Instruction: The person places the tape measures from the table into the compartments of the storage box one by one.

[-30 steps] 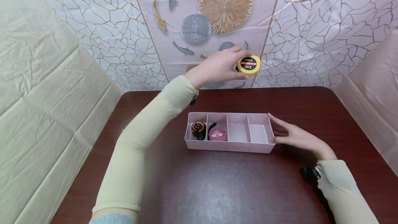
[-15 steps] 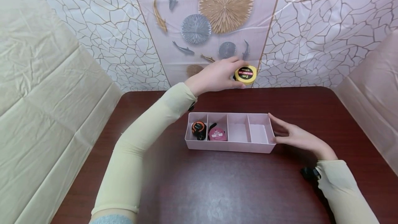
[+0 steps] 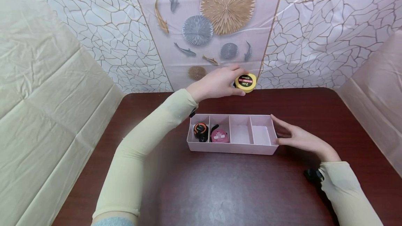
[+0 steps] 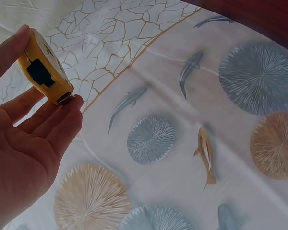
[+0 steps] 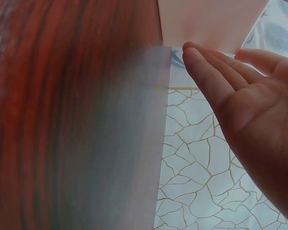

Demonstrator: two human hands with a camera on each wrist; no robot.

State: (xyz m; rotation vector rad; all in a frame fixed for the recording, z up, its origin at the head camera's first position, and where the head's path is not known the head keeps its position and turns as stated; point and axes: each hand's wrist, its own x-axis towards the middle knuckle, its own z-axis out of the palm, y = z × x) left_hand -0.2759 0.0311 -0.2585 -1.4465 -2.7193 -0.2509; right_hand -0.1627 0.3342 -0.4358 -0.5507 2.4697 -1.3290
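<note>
My left hand (image 3: 216, 83) pinches a yellow tape measure (image 3: 245, 82) between thumb and fingers, above the table's far edge and behind the tray. Its round black label faces the head camera; the left wrist view shows the edge of the yellow case (image 4: 45, 72) with a dark patch. A pale pink tray (image 3: 232, 148) with several compartments stands on the table. An orange-and-black tape measure (image 3: 200, 131) lies in the leftmost compartment, a pink tape measure (image 3: 219, 135) in the one beside it. My right hand (image 3: 301, 138) rests its extended fingertips against the tray's right end.
The dark red-brown table (image 3: 220, 187) carries the tray near its middle. Behind it hangs a patterned cloth (image 3: 119, 37) with fish and round motifs. A plain beige cloth (image 3: 41, 107) stands along the left side, another pale cloth on the right.
My left hand has come down and slightly left with the yellow tape measure, nearer the table's far edge. The right hand and the tray have stayed in place.
</note>
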